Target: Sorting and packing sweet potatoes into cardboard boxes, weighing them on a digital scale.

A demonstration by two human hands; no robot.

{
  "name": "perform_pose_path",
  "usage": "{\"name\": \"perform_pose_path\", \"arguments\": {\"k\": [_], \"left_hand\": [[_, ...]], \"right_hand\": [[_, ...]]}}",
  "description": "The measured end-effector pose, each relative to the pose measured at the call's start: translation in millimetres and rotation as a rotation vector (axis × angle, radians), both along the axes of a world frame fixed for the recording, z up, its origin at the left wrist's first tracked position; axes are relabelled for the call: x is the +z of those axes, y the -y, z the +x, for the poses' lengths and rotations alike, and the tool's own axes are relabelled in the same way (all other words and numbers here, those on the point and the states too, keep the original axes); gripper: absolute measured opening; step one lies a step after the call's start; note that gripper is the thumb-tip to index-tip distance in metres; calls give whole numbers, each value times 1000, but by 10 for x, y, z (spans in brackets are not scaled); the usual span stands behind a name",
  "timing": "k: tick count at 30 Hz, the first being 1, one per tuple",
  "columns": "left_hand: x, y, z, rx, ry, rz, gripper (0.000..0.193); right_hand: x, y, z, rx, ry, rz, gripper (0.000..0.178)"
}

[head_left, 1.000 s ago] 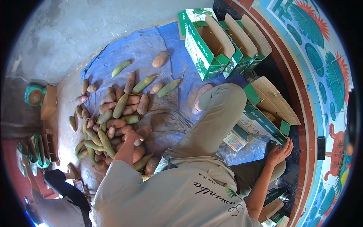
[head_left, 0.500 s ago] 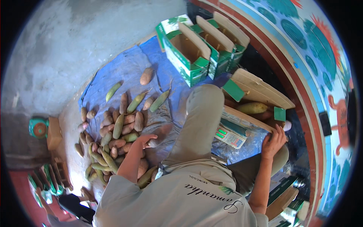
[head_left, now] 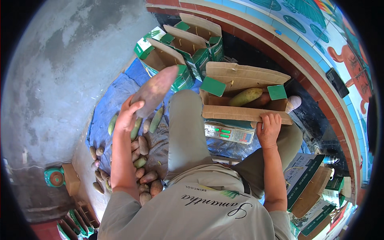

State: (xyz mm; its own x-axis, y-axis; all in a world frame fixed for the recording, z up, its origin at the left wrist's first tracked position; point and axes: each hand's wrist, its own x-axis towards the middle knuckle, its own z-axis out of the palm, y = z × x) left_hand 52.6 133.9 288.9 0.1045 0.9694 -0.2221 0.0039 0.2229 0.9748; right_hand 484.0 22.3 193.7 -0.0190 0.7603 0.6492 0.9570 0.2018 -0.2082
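My left hand (head_left: 129, 112) is wrapped round the lower end of a large purplish-pink radish (head_left: 156, 91), raised over the blue tarp with its far end tilted up to the right. The fingers of my right hand (head_left: 270, 131) are hooked over the near edge of an open cardboard box (head_left: 232, 113) with green end flaps. Inside the box lie a green radish (head_left: 245, 97) and a reddish one (head_left: 263, 99), partly hidden. Beneath the box sits a digital scale (head_left: 229, 133) with lit green displays.
Several reddish and green radishes (head_left: 149, 177) are heaped on the blue tarp (head_left: 105, 98) to my left. Three open green-and-white boxes (head_left: 185, 78) stand ahead. Flattened cartons (head_left: 306, 180) lie at the right, and a small green device (head_left: 54, 177) is far left.
My left hand has come up from the pile, now with the radish in its grip. The view has turned, and the right hand stays at the box's near edge.
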Motion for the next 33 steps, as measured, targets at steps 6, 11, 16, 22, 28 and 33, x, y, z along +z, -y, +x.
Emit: {"name": "perform_pose_path", "arguments": {"k": [6, 11, 16, 22, 28, 33], "left_hand": [[184, -329, 1179, -283, -228, 256, 55], [9, -418, 2017, -516, -651, 539, 58], [-356, -357, 2529, -697, -1092, 991, 55], [-750, -413, 2699, -787, -1380, 1073, 28], [-943, -537, 2598, -694, -1372, 699, 24], [-532, -363, 2204, -503, -898, 896, 25]], "right_hand": [[-23, 15, 30, 10, -30, 19, 23], [-33, 28, 44, 24, -52, 18, 24], [-38, 20, 57, 26, -70, 19, 25], [-18, 21, 50, 18, -74, 4, 24], [-54, 26, 32, 15, -50, -1, 25], [-114, 23, 62, -8, -24, -14, 27]]}}
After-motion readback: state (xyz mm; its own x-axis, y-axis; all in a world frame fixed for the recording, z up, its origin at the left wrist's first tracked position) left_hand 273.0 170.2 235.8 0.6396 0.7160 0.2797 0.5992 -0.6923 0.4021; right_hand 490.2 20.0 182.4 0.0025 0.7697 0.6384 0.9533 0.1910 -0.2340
